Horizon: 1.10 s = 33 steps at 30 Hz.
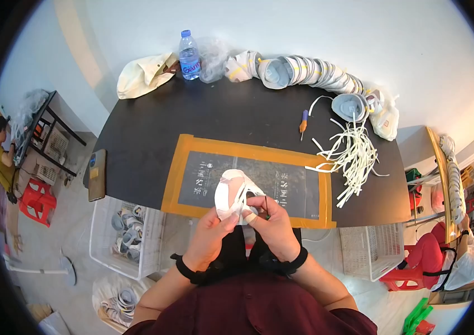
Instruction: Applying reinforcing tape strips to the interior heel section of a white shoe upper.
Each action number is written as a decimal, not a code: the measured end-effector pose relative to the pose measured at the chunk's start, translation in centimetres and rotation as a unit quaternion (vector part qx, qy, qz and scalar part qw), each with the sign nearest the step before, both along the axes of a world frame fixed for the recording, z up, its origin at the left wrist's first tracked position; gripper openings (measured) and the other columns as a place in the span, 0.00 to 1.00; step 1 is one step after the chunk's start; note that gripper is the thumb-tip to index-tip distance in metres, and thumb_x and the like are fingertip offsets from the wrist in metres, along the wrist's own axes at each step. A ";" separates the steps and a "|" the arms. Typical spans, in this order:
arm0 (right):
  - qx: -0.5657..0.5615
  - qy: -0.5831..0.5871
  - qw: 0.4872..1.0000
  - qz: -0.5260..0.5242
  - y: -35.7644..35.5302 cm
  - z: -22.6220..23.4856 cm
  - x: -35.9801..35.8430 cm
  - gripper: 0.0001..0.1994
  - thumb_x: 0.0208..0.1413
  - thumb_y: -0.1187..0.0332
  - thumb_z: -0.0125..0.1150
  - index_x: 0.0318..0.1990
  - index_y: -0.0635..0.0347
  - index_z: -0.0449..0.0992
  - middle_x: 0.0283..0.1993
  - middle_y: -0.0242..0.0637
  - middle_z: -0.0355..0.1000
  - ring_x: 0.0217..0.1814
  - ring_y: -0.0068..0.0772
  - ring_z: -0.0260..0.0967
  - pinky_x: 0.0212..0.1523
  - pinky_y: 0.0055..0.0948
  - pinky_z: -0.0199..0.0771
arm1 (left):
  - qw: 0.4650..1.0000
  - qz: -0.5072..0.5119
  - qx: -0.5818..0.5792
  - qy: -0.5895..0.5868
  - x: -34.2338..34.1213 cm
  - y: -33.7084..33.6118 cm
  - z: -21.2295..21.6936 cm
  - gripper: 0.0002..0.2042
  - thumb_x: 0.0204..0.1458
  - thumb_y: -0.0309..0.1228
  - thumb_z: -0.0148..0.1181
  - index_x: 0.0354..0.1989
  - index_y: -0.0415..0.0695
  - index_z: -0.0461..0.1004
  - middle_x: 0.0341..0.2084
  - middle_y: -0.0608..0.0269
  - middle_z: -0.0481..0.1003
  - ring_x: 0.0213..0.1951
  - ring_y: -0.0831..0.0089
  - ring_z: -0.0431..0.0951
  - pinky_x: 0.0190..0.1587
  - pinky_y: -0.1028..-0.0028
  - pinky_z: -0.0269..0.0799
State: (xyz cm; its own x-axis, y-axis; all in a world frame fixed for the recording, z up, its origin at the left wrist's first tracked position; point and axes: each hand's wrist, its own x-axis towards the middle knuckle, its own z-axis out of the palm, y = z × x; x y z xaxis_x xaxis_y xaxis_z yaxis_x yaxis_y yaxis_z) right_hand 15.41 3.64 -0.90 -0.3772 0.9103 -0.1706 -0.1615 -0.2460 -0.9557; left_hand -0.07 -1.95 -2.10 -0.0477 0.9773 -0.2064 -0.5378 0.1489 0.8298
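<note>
Over the near edge of the dark table, I hold a white shoe upper with a pinkish-beige inside. My left hand grips its lower left side, thumb on top. My right hand is closed at its right side, pinching a white lace at the edge of the upper. A thin dark object with a green spot shows by the right fingers; I cannot make out what it is. A bunch of white laces lies spread to the right. Beyond them is an awl-like tool with a purple and orange handle.
Orange tape frames a sheet on the table. Along the back stand a cream cap, a water bottle and nested shoe uppers. A phone lies at the left edge. Crates flank me below; people sit at both sides.
</note>
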 end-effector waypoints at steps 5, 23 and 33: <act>0.019 -0.001 1.000 0.007 -0.1 -0.4 0.0 0.11 0.57 0.76 0.64 0.47 0.62 0.75 0.46 0.28 0.72 0.47 0.16 0.66 0.47 0.19 0.67 | 0.999 -0.012 0.041 0.015 0.5 0.1 0.2 0.15 0.57 0.25 0.61 0.53 0.42 0.74 0.46 0.69 0.76 0.46 0.82 0.74 0.50 0.77 0.68; -0.094 0.106 0.989 -0.033 -1.1 -0.6 0.1 0.04 0.60 0.71 0.61 0.40 0.56 0.73 0.33 0.23 0.66 0.28 0.10 0.58 0.26 0.13 0.56 | 0.990 0.012 0.049 0.132 0.6 0.3 -0.1 0.14 0.57 0.23 0.59 0.51 0.38 0.73 0.44 0.69 0.76 0.44 0.84 0.73 0.48 0.79 0.70; -0.119 0.210 0.968 -0.065 -1.5 -0.7 -0.5 0.04 0.63 0.70 0.58 0.41 0.56 0.70 0.35 0.25 0.67 0.30 0.14 0.61 0.27 0.14 0.57 | 0.999 0.008 0.039 0.014 0.1 0.3 -0.7 0.15 0.56 0.23 0.61 0.52 0.39 0.73 0.45 0.68 0.76 0.47 0.81 0.74 0.51 0.76 0.70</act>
